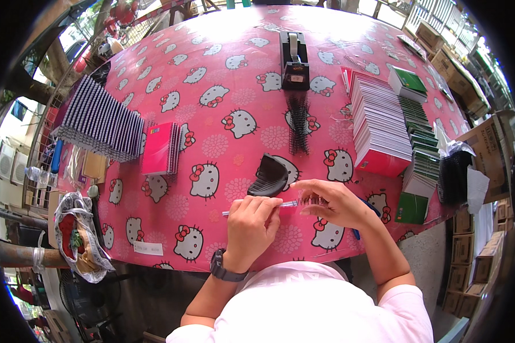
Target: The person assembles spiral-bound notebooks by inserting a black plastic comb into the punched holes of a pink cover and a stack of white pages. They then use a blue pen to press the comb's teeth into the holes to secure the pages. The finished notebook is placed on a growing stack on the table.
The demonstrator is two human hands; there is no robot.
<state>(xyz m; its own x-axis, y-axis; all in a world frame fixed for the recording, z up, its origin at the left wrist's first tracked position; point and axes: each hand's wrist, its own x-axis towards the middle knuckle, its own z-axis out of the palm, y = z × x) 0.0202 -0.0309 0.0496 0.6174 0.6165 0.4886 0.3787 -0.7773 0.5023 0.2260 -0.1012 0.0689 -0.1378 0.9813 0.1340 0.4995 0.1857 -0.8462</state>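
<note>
A round desk (212,80) under a pink cloth printed with white cartoon cats fills the space, bright daylight glaring off its far edge. Stacked cardboard boxes (460,86) line the right side down to a pale concrete floor (423,257). On the left stand a metal railing (37,143) and tree trunks (51,63), with a fan (88,303) on the ground below.

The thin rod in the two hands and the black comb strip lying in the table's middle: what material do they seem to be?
The thin rod, held by the left hand and right hand, looks like clear plastic or bright metal; it is too thin to tell. The black comb strip seems matte plastic: evenly dark, with fine regular teeth. The table cover looks like glossy printed vinyl.
</note>
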